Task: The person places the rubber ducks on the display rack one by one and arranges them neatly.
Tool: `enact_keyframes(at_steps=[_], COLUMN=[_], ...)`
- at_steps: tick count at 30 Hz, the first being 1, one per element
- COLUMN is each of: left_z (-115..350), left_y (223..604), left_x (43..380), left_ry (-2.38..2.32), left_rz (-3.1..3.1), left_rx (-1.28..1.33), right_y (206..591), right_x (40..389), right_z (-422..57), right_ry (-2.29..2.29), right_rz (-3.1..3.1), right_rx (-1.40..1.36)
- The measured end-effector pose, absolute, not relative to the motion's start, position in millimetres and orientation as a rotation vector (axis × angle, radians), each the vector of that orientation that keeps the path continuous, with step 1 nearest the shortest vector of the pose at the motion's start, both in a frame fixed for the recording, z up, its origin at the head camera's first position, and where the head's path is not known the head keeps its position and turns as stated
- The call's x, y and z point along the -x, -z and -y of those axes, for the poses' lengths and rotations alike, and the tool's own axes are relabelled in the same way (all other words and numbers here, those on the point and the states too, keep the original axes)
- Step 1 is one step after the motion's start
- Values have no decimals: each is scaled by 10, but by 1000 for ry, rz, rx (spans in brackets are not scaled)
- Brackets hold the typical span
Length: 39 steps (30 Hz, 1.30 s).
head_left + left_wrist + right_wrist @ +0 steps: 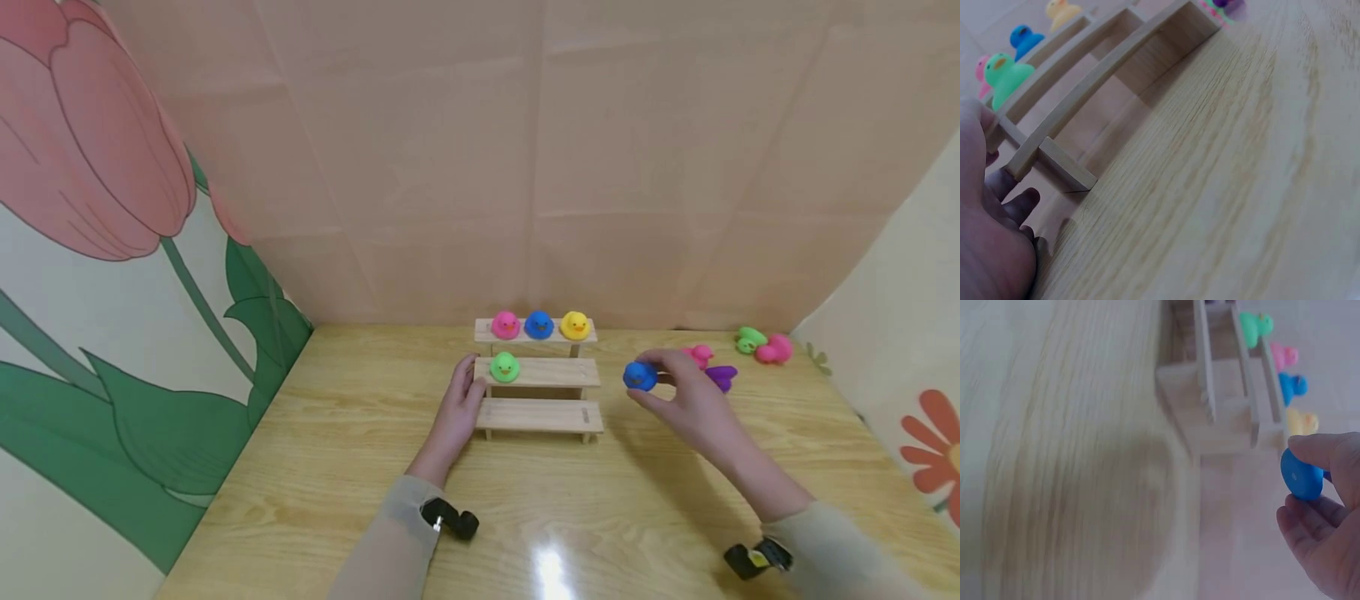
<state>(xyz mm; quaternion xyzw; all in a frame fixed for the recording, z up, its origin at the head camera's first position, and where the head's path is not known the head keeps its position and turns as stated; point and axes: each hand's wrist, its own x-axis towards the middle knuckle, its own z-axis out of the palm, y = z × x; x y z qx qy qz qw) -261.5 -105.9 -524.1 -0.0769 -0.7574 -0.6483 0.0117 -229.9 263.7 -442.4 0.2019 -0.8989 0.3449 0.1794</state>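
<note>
A three-step wooden stand (540,415) is on the table. My left hand (456,408) holds its left end, the fingers curled about the side in the left wrist view. On the top step sit a pink duck (506,325), a blue duck (539,325) and a yellow duck (576,326). A green duck (505,367) sits at the left of the middle step. To the right of the stand, my right hand (693,408) pinches another blue toy duck (640,376) between thumb and fingers, above the table. Its flat underside shows in the right wrist view.
Beyond my right hand lie a purple duck (722,377) and a pink duck (701,356), partly covered by the hand. Farther right are a green duck (751,339) and another pink duck (775,349). A pinkish cloth backdrop (450,167) rises behind the table (360,417).
</note>
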Motion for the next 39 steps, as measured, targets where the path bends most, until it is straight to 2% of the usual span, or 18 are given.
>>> enact_keyframes(at_steps=[23,39], left_z=[1057,1082], left_y=[5280,5283], left_x=[2628,2615], left_ry=[2039,2054], left_rz=[2343,2319], left_rx=[244,236], right_y=[4402,4451], right_x=[2394,2525], right_z=[-1812,-1448], right_ry=[-1209,-1197], right_rz=[2519,2661], right_rx=[-629,-452])
